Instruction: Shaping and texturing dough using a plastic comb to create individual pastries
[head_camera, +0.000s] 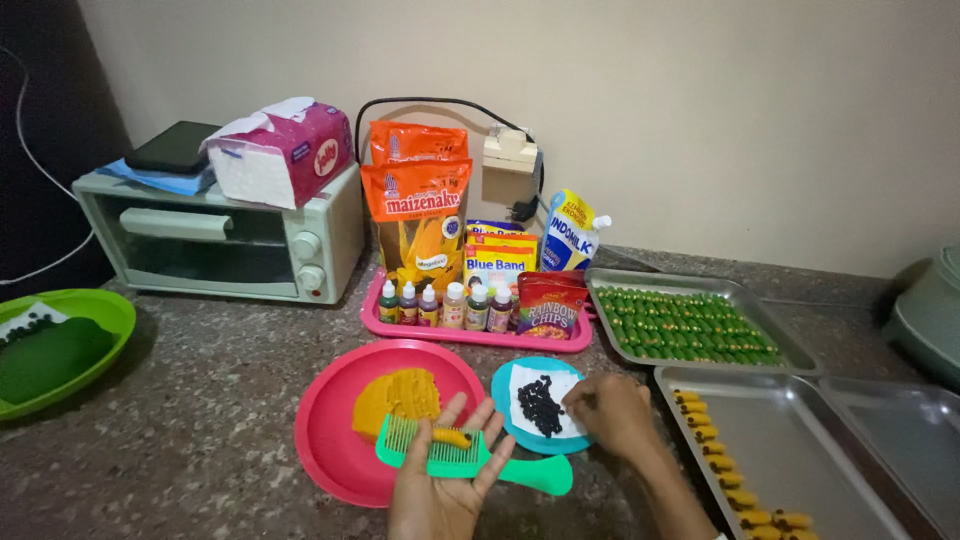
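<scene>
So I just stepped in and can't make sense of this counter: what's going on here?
A person's left hand holds a green comb flat, with a small roll of yellow dough lying on its teeth, over a pink plate that carries a lump of the same dough. The right hand reaches to a blue plate of small dark bits. To the right, one metal tray has a row of yellow pieces and another tray is filled with green ones.
</scene>
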